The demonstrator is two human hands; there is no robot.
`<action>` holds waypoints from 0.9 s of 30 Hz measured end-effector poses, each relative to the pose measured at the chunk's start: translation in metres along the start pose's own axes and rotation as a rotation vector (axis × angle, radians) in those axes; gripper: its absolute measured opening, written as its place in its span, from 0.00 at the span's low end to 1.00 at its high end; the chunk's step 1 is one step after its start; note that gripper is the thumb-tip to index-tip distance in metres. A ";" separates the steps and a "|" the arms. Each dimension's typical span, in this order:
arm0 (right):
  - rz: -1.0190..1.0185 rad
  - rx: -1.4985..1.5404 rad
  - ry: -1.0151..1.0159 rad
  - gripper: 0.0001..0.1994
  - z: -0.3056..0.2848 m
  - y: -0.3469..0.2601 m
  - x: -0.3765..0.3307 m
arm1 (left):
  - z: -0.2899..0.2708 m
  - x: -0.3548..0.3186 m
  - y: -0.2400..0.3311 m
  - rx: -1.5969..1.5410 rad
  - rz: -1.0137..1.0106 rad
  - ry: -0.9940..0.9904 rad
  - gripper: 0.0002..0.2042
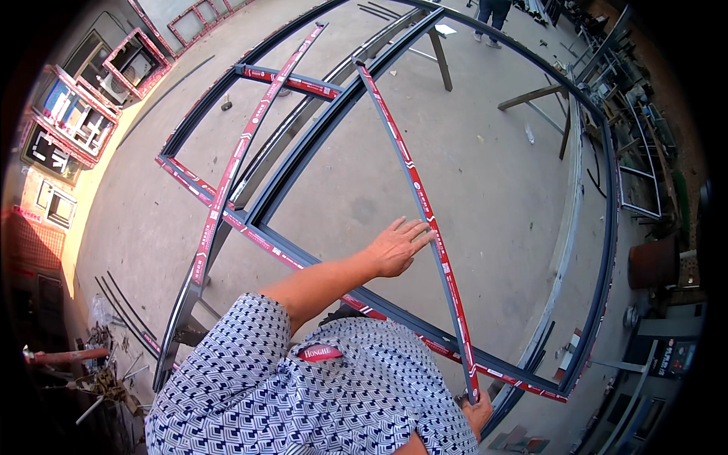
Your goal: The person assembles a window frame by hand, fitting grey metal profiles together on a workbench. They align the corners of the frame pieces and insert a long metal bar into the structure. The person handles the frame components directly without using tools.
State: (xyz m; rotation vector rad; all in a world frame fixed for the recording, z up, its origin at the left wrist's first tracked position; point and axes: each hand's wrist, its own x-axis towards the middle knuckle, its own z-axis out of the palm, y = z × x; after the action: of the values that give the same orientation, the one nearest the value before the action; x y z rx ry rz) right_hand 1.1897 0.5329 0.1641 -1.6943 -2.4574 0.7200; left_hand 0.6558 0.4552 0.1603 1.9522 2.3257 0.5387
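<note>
A long, narrow metal profile (422,199), dark grey with red printed film, lies slantwise across a large dark frame (609,227). Its far end meets the frame's crossbar (303,155). My left hand (398,246) reaches over the frame's near side with fingers stretched out, the tips at the profile's left edge about midway. At the profile's near end, my right hand (478,415) is closed around it, partly hidden by the profile and my sleeve. A second red-filmed profile (246,136) lies across the left part of the frame, with no hand on it.
Metal trestle legs (441,61) support the frame. Smaller red-edged frames (136,64) lean at the far left. Scrap pieces (114,379) lie on the floor at lower left. Another person (493,19) stands at the back. Along the right are a brown bucket (654,264) and stacked materials.
</note>
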 end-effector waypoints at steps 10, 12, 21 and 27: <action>0.094 -0.374 -0.283 0.20 -0.098 0.152 -0.031 | 0.024 0.047 -0.022 0.212 0.019 -0.318 0.09; 0.121 -0.529 -0.194 0.21 -0.105 0.177 -0.024 | 0.029 0.046 -0.002 0.130 0.059 -0.416 0.08; -0.364 -0.300 -0.076 0.28 -0.082 0.023 0.096 | 0.058 0.035 0.161 -0.148 0.249 -0.293 0.12; -0.415 -0.294 -0.193 0.28 -0.065 0.031 0.132 | 0.046 -0.008 0.120 -0.248 0.035 -0.391 0.18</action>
State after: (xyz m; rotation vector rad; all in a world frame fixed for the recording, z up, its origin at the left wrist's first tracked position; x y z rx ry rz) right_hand 1.1859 0.6824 0.1825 -1.1550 -3.0379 0.5109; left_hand 0.7832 0.4744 0.1520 1.7960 1.8949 0.3822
